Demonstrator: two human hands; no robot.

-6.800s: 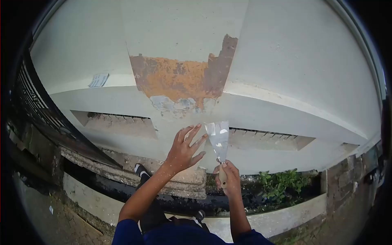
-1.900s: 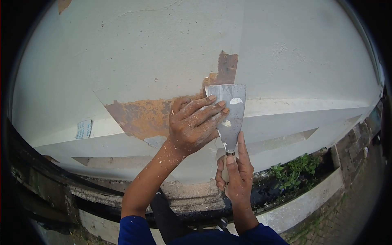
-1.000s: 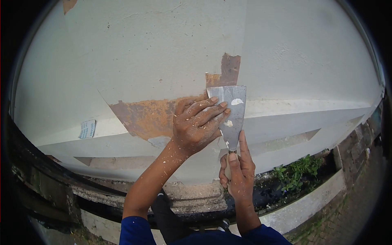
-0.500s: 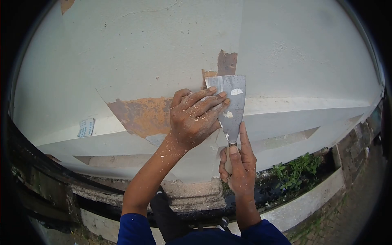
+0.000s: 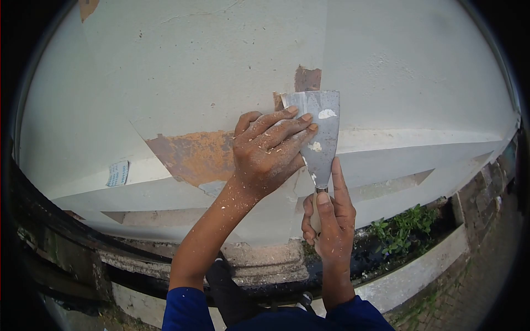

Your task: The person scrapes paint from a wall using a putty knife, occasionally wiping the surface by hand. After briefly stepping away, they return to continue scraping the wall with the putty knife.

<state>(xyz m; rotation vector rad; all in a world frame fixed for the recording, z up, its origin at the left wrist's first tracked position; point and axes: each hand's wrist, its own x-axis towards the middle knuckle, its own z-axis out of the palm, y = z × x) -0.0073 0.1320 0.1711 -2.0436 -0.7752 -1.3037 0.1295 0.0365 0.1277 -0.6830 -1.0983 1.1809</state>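
My right hand (image 5: 333,223) is closed round the handle of a wide paint scraper (image 5: 324,132), with its index finger stretched along the lower blade. The grey metal blade points up and bears white paint spots. Across the blade's left side lie the stretched fingertips of my left hand (image 5: 270,149), which is dusted with pale flakes. The scraper lies against a pale painted wall (image 5: 193,71), its top edge just below a bare brown patch (image 5: 307,79). A larger patch of brown and orange bare surface (image 5: 193,157) shows left of my left hand.
A small printed blue-and-white label (image 5: 117,173) sticks to the wall at left. Below runs a ledge with recessed slots. Green plants (image 5: 406,229) grow in a dark channel at lower right, beside a concrete kerb (image 5: 414,273). My legs show at the bottom.
The scraper and both hands have shifted slightly up and to the right along the wall. The blade covers more of the small brown patch. My grip looks the same.
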